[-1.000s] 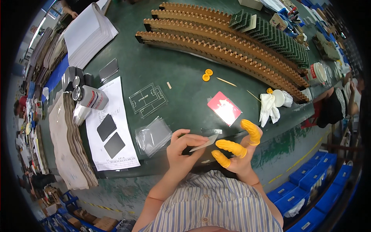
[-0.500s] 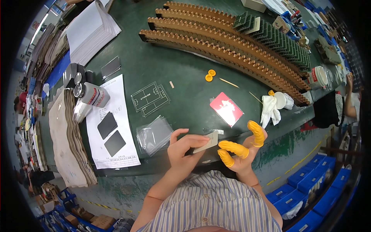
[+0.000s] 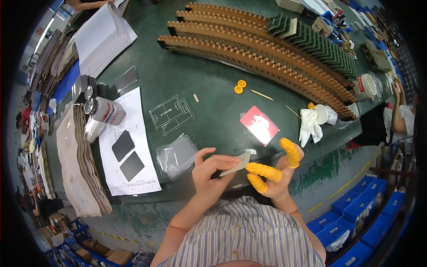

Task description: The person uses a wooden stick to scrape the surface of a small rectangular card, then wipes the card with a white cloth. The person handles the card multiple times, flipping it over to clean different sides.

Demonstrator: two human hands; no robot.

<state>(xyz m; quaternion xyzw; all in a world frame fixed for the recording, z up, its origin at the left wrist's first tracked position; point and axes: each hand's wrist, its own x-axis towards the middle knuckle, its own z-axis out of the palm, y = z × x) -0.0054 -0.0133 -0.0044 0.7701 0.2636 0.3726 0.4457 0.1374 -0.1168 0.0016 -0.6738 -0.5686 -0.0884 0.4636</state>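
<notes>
Close to the table's near edge, my left hand [image 3: 211, 172] pinches a thin pale beige card [image 3: 237, 165] between thumb and fingers, tilted up from the tabletop. Yellow rubber finger cots cover three digits of my right hand [image 3: 276, 177], whose fingers are spread. One cot's tip comes right up to the card's right edge; whether it touches, I cannot tell. Beyond the hands lies a red and white card [image 3: 259, 125]. Left of my left hand is a stack of clear plastic sleeves [image 3: 177, 155], and past it a flat clear sheet with white line printing [image 3: 171, 115].
Notched wooden racks [image 3: 249, 55] span the far side, one holding green cards [image 3: 322, 43]. At left are a printed paper [image 3: 133, 100] with two dark cards, a metal-capped bottle [image 3: 109, 111] and a cloth stack [image 3: 82, 164]. A white cloth [image 3: 310, 127] and wooden stick [image 3: 262, 95] lie right.
My right hand has shifted slightly left, bringing its covered fingers nearer to the card. My left hand keeps its pinch, and the card's tilt has changed a little.
</notes>
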